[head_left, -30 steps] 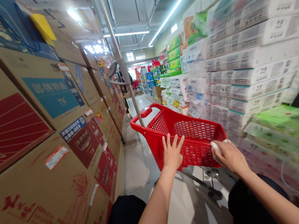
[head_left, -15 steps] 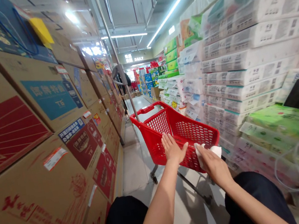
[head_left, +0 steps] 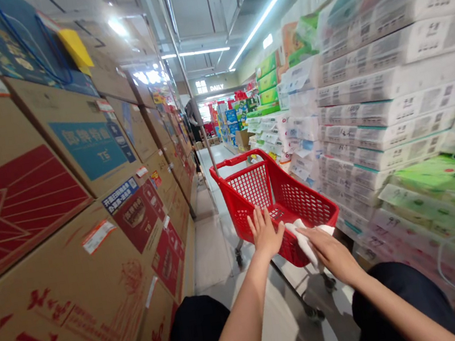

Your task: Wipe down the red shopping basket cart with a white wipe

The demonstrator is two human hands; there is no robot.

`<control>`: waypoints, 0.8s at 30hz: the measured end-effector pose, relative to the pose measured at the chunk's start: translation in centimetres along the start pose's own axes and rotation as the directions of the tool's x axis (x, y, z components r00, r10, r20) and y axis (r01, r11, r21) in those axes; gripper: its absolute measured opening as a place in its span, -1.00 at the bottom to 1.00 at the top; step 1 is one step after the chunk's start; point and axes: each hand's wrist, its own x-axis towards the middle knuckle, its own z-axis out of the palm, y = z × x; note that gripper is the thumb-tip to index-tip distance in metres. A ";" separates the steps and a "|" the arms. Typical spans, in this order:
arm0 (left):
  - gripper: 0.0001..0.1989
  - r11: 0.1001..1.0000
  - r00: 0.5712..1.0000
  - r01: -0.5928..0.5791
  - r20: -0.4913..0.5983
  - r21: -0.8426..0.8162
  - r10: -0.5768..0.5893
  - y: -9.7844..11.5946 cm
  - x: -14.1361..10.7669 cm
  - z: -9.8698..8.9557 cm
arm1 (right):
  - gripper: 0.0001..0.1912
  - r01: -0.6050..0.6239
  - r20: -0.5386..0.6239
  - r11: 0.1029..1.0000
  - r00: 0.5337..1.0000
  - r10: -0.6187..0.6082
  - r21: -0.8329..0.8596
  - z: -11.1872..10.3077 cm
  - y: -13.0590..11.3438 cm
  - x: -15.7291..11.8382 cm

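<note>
A red perforated plastic cart (head_left: 281,199) stands between stacked brown cardboard cartons (head_left: 95,183) on the left and stacked white plastic-wrapped packs (head_left: 374,112) on the right. A crumpled white cloth (head_left: 302,239) is in the right hand (head_left: 331,255), apparently against the cart's near end.

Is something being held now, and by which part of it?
The right hand holds a white cloth or tissue by about its middle, ends showing on both sides. The left hand, spread open, grips nothing.
</note>
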 end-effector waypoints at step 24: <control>-0.40 0.984 1.000 -0.005 0.013 0.176 0.002 0.9 1.7 0.0 | -0.44 0.009 -0.137 0.997 0.990 -0.020 -0.081 2.0 -3.5 1.9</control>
